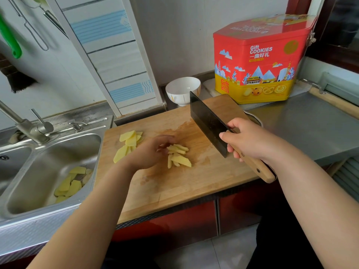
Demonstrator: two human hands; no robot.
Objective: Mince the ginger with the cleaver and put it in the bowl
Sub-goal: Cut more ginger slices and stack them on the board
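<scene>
Yellow ginger strips lie in a small pile at the middle of the wooden cutting board. My left hand rests on the board with its fingertips touching the pile's left side. Wider ginger slices lie behind that hand, toward the board's left edge. My right hand grips the wooden handle of the dark cleaver, whose blade is lifted above the board to the right of the pile. A white bowl stands empty behind the board.
A steel sink on the left holds ginger peelings and scraps, with a tap behind it. A red and yellow cookie tin stands at the back right on the steel counter. A metal pot rim peeks out behind my right hand.
</scene>
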